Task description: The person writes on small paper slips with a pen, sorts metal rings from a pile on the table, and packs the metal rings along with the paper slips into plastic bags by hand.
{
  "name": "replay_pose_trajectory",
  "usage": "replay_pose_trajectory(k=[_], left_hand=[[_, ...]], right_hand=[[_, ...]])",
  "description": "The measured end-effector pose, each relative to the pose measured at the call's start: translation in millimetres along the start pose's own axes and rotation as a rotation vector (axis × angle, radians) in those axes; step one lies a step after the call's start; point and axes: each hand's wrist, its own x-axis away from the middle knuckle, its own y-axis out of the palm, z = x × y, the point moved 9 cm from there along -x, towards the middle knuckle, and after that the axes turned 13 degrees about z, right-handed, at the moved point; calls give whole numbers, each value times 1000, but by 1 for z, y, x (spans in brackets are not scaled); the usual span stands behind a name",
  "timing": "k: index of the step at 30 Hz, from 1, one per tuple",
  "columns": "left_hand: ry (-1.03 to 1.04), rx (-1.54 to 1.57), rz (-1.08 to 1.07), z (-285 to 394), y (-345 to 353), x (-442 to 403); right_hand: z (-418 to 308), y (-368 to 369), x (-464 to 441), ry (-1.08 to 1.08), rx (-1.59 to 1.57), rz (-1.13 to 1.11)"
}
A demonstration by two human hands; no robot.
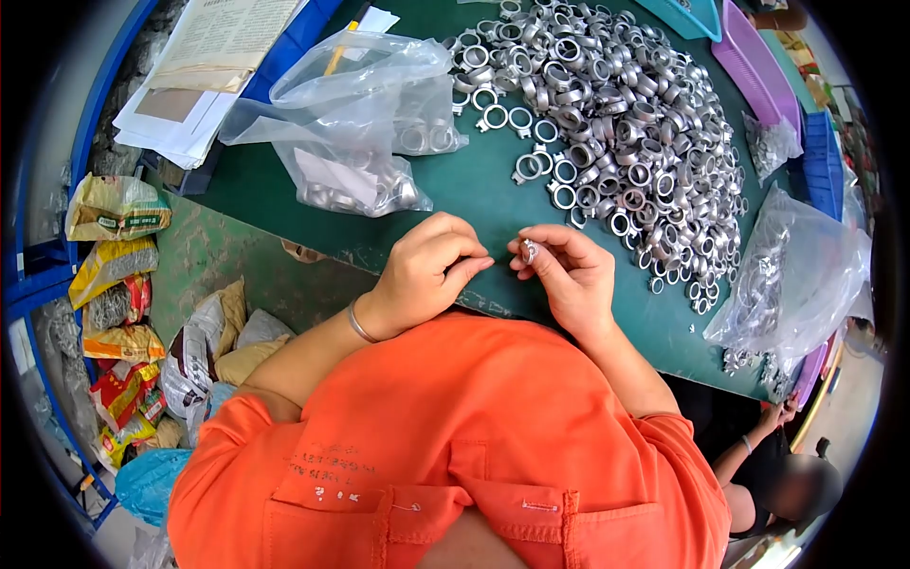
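Observation:
My left hand (428, 270), with a bracelet at the wrist, is above the table's near edge, its thumb and forefinger pinched together. Whatever may be between those fingertips is too small or hidden to make out. Just to the right, my right hand (573, 280) grips a small shiny metal piece (529, 250) between thumb and fingers. The two hands are a short gap apart. Beyond them a large heap of silver metal rings (616, 114) spreads over the green table (455, 213), a few rings lying loose at its left side.
Clear plastic bags with metal parts lie at the left (351, 161) and right (791, 266). Papers (204, 71) rest at the back left. A purple basket (758, 66) and a blue bin (823, 161) stand at the right. Sacks (118, 209) fill the left floor. Another person (758, 474) is at lower right.

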Motion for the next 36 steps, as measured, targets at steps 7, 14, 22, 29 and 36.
replay_pose_trajectory(k=[7, 14, 22, 29, 36], left_hand=[[18, -9, 32, 3, -1, 1], [96, -23, 62, 9, -1, 0], [96, -26, 119, 11, -7, 3], [44, -19, 143, 11, -11, 4], [54, 1, 134, 10, -9, 6]], right_hand=[[0, 0, -2, -14, -13, -2], [-16, -10, -10, -83, -8, 17], [-159, -110, -127, -586, 63, 463], [-205, -183, -215, -572, 46, 655], [-211, -239, -245, -469, -60, 917]])
